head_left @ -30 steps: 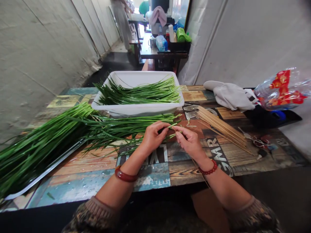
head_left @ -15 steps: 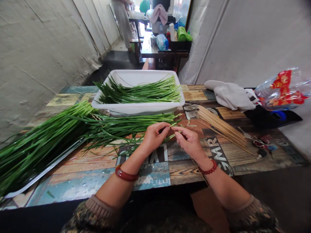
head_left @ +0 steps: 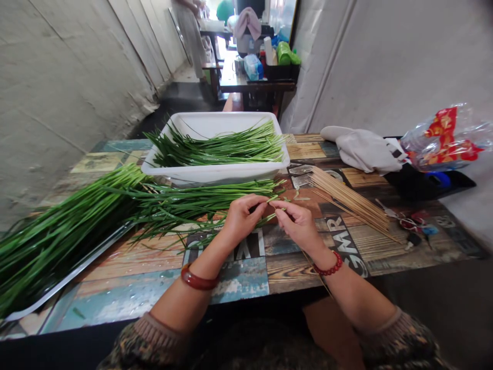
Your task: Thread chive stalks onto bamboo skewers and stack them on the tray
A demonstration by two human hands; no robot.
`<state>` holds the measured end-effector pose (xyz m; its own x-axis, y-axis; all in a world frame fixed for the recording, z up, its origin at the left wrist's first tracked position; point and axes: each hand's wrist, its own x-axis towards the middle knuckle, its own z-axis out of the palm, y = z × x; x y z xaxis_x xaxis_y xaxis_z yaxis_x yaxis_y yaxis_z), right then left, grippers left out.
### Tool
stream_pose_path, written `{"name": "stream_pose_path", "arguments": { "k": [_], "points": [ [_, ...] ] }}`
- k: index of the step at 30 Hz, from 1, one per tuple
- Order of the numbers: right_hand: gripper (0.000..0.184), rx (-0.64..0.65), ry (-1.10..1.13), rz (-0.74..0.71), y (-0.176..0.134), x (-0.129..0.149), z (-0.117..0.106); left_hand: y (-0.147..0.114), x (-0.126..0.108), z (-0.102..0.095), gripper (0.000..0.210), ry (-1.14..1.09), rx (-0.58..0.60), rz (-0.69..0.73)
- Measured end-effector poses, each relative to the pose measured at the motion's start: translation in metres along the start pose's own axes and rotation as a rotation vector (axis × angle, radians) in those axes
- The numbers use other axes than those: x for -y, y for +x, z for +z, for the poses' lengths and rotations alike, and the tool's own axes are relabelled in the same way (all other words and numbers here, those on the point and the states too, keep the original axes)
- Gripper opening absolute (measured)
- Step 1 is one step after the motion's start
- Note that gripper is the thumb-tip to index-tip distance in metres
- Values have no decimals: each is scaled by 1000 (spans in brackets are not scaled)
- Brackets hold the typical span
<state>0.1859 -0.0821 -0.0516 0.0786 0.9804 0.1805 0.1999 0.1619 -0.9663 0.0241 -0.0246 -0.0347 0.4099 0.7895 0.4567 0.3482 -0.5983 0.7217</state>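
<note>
My left hand [head_left: 242, 218] pinches the pale ends of a few garlic chives [head_left: 271, 199] between thumb and fingers. Close against it, my right hand [head_left: 298, 223] is closed on a thin bamboo skewer [head_left: 319, 275], which runs down under the wrist toward me. Its thumb and forefinger meet at the chive ends; the skewer's tip is too small to make out. Beyond my hands lies a loose row of chives [head_left: 200, 198] on the table. Further back, a white plastic tub [head_left: 215, 173] holds more chives [head_left: 227, 147].
A thick chive bundle [head_left: 73, 221] lies at left beside a pale metal-looking strip [head_left: 73, 280]. Bamboo skewers [head_left: 346, 195] are piled at right, near scissors and keys [head_left: 414, 226]. A grey cap [head_left: 364, 146] and red-printed plastic bag [head_left: 447, 136] sit behind. Another person [head_left: 192, 38] stands far back.
The view has shifted slightly. Both hands keep nearly the same pose at the chive ends, and the things on the table stay in place.
</note>
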Motion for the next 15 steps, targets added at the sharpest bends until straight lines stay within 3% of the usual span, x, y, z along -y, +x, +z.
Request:
{"name": "stream_pose_path", "arguments": {
  "k": [15],
  "points": [
    [33, -6, -6, 33, 2, -1, 0, -5, 5, 2, 18, 158, 3, 43]
  ]
}}
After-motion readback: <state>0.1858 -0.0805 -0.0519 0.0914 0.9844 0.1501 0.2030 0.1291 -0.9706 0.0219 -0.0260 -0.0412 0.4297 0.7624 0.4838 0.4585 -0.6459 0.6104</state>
